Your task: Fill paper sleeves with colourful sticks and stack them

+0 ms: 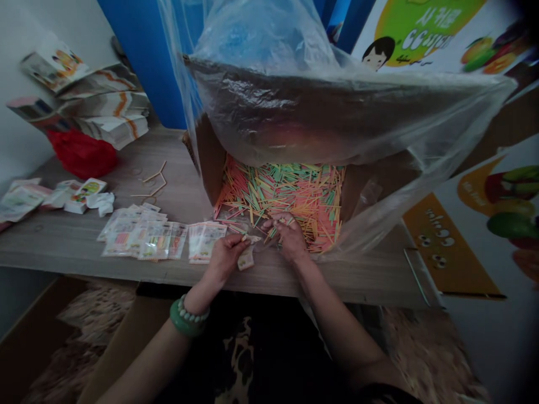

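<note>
Thin pink, green, yellow and orange sticks (290, 185) fill a cardboard box lined with a clear plastic bag (295, 106). At the box's front edge is my right hand (290, 238), its fingers curled round a few of these sticks. My left hand (229, 252) is closed in a pinch on the edge of a small clear packet (254, 239), just left of my right hand. Below it on the table lies another small printed packet (246, 259). Left of my left hand, filled clear packets (158, 240) lie in overlapping rows.
Farther left are small white boxes (86, 191), a red bag (82, 154) and stacked printed cartons (109, 106). Loose sticks and a rubber band lie on the table (177, 185). Large printed boxes (475, 224) stand on the right. A blue panel (143, 62) rises behind.
</note>
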`<state>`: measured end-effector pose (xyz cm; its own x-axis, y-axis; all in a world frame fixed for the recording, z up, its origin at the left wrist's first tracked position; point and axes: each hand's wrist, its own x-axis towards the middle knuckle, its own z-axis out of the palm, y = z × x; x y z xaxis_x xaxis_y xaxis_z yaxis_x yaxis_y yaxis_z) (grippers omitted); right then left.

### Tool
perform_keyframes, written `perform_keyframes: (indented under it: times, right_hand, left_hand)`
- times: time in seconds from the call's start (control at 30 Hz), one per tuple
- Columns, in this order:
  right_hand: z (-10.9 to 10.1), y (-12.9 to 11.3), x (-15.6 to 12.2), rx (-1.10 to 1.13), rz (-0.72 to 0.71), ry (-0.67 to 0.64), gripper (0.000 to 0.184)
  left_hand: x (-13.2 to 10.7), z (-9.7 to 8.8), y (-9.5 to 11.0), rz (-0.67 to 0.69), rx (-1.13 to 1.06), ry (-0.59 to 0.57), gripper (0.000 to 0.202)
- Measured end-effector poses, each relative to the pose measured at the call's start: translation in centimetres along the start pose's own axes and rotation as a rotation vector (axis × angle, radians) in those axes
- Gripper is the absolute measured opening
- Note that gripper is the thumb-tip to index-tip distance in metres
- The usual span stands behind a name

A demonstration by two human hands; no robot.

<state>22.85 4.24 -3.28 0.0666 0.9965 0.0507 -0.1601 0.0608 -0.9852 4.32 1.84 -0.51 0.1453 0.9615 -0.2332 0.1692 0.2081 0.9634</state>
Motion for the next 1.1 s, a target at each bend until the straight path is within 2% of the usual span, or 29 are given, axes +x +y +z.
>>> perform_keyframes:
  times: [0.1,0.17,0.33,0.43,0.57,0.67,0.73,0.83,0.97,1.1]
  right_hand:
    - [0.1,-0.6,-0.2,0.038,0.029,-0.007,0.018]
    - [0.0,-0.8,-0.2,-0.028,0.005,-0.027,0.017]
    - [-0.9,-1.0,0.6,-0.610,-0.129,-0.059,0.015]
    - [-1.4,-1.5,1.0,-0.714,-0.183,-0.065,0.020]
    - [-1.3,-2.2,1.0,-0.601,-0.230,0.054,0.021]
    - [-0.6,-2.8,1.0,-0.363,-0.228,0.110,0.013]
    - [0.2,-3.4,0.9,-0.143,-0.219,0.112,0.011]
    - [1.9,-4.7,0.6,0.106,-0.170,0.037,0.016]
    - [4.3,-5.9,-0.2,0.099,-0.217,0.003,0.012]
    - [5.6,-5.4,-1.0,0.041,-0.262,-0.016,0.008]
  left_hand:
    - [-0.1,0.1,-0.1,-0.007,-0.001,-0.036,0.028]
    - [-0.2,0.1,0.0,-0.023,-0.016,-0.043,0.030]
    - [-0.4,0.0,0.6,-0.046,-0.058,-0.003,0.036]
    - [-0.4,-0.1,0.7,-0.024,-0.062,-0.020,0.036]
    - [-0.4,-0.1,0.6,-0.033,-0.072,-0.045,0.029]
    - [-0.4,0.1,0.7,-0.051,-0.085,-0.043,0.026]
    - [-0.4,0.2,0.8,-0.054,-0.067,-0.034,0.026]
    - [-0.4,0.3,0.8,-0.049,-0.017,-0.017,0.028]
    - [-0.4,0.5,0.9,-0.053,0.002,-0.033,0.029]
    - [-0.8,0.4,1.8,-0.055,0.017,-0.048,0.029]
